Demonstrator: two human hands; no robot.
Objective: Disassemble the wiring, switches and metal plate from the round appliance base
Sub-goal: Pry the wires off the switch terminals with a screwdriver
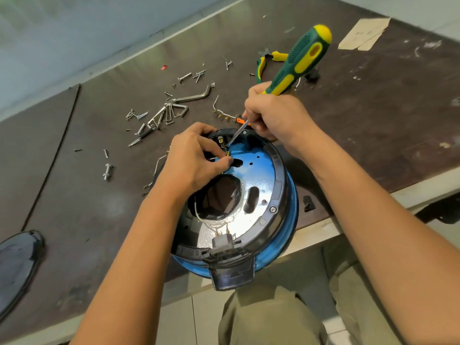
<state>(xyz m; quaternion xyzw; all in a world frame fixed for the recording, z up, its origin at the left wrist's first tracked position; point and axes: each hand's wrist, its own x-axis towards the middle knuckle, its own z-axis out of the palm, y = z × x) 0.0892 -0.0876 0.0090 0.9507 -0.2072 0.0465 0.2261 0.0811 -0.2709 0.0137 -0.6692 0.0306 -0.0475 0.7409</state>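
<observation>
The round appliance base (286, 195), black-rimmed with a blue outer shell, lies at the table's near edge. Inside it sits a shiny metal plate (261, 180) with a large central hole. My left hand (194, 160) pinches a small terminal or wire end at the far side of the plate, beside a brass-contact switch (222, 143). My right hand (271, 113) grips a green-and-yellow screwdriver (298, 61), whose tip touches the plate next to that switch. A grey connector block (222, 241) with white wires sits at the near rim.
Loose screws, bolts and bent metal brackets (169, 110) are scattered on the dark table beyond the base. Yellow-handled pliers (271, 61) lie farther back. A dark round cover (17, 267) rests at the left edge. A small black part (308, 202) lies right of the base.
</observation>
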